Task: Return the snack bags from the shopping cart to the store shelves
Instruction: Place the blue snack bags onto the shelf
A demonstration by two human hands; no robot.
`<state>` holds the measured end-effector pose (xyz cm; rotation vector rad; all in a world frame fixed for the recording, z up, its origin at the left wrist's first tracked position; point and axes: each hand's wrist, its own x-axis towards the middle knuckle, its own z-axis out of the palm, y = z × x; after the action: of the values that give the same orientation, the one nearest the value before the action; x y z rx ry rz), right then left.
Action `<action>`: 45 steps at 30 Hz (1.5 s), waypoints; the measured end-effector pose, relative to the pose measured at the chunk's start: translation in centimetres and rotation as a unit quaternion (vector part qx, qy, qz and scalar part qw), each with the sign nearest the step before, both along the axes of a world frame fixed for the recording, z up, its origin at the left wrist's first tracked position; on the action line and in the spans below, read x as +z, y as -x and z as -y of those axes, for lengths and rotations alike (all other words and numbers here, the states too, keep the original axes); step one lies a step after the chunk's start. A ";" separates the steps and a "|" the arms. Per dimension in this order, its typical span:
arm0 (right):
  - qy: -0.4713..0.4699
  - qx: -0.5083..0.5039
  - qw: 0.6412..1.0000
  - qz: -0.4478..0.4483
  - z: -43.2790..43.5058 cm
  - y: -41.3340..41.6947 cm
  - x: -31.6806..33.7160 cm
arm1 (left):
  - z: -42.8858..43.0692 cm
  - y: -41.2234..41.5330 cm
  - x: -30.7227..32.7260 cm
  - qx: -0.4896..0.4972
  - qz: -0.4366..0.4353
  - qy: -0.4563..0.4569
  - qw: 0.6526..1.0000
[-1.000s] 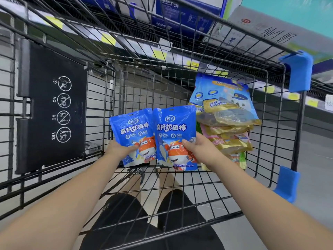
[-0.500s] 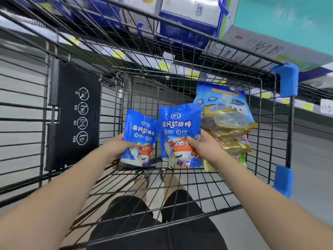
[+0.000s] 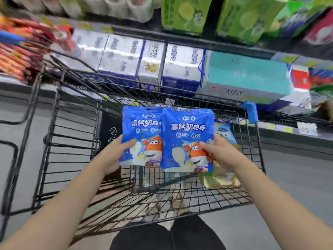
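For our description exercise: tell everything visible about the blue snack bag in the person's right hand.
The blue snack bag is a glossy, plastic-looking pouch with white lettering, a hang hole at the top and an orange cartoon character below. It is held upright, facing the camera, over the cart. The right grip pinches its lower right side; its left edge overlaps the second bag.

2 blue snack bags [image 3: 187,139], upright, overlapping
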<state>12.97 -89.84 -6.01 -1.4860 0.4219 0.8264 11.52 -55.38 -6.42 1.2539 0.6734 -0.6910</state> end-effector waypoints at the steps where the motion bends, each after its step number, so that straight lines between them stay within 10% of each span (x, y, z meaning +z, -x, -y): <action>1: -0.007 0.000 1.000 0.016 0.2 -0.1 0.7 | 0.0 -0.3 1.2 0.002 0.014 0.003 1.000; 19: -0.057 -0.289 0.939 0.179 4.5 5.6 13.6 | 7.7 -3.4 13.4 -0.103 0.188 0.070 0.974; 45: 0.038 -0.439 0.864 0.245 30.0 19.3 17.2 | 36.1 0.3 17.3 -0.242 0.260 0.066 0.933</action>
<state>-6.31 -119.89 11.20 -1.3079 0.6659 -0.2960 11.21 -91.47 10.87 1.4126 -0.1278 -0.7427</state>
